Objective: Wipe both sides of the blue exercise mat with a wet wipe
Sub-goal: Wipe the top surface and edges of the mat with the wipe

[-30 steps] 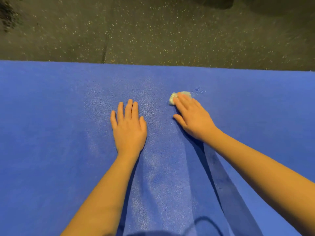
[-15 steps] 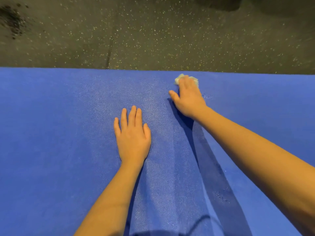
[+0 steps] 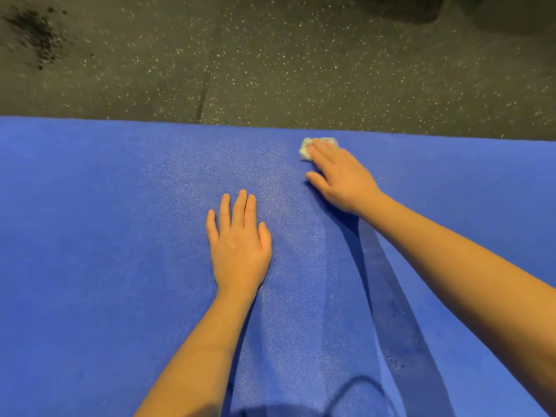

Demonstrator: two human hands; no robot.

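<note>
I see a blue mat (image 3: pixel 105 236), a whitish wipe (image 3: pixel 305 149) under my right hand (image 3: pixel 343 182), beyond it grey floor (image 3: pixel 270 55) with pale speckles

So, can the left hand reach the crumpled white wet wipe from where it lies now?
Probably yes: only bare blue exercise mat lies between the flat left hand and the wet wipe, though the right hand covers most of it.
</note>
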